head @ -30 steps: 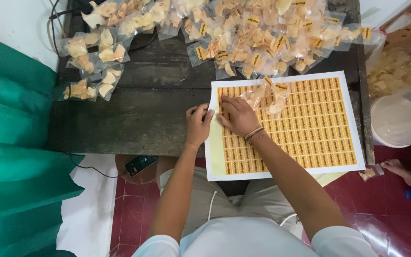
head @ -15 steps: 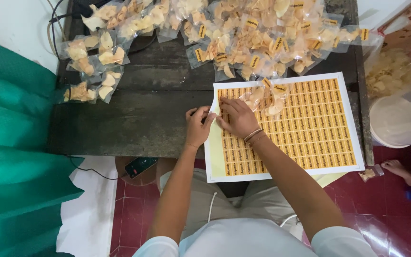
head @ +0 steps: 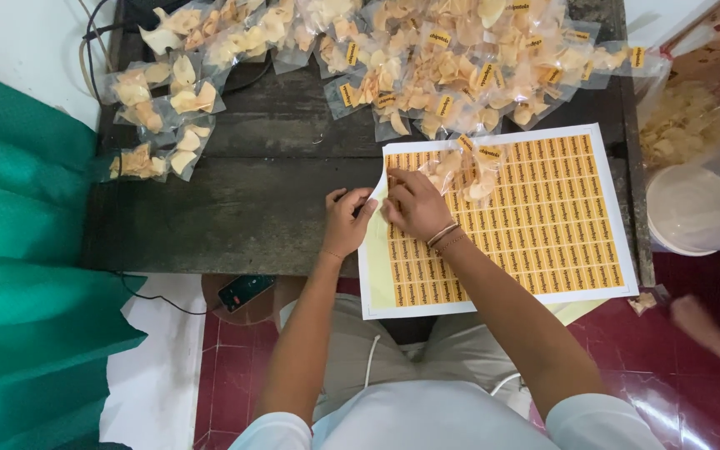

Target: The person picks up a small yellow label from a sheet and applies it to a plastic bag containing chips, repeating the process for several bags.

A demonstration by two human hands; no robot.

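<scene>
Clear plastic bags of pale yellow chips (head: 427,58) are heaped along the far edge of the dark wooden table (head: 235,208); many carry a small orange label. A few more such bags (head: 160,125) lie apart at the far left. One clear bag of chips (head: 464,171) rests on the white rectangular sheet of orange stickers (head: 527,225). At the right, a white round plastic tub (head: 692,208) stands beside the table; its contents cannot be told.

The sticker sheet lies flat on the near right part of the table, long axis running left to right, near edge overhanging the table. Its far left corner is peeled upward, exposing pale yellow backing along the left edge.

The left hand (head: 345,223) pinches the sheet's left edge with fingers curled. The right hand (head: 417,207) is clenched on the lifted corner, fingertips meeting those of the left hand.

A dark phone (head: 245,290) lies below the table edge.
</scene>
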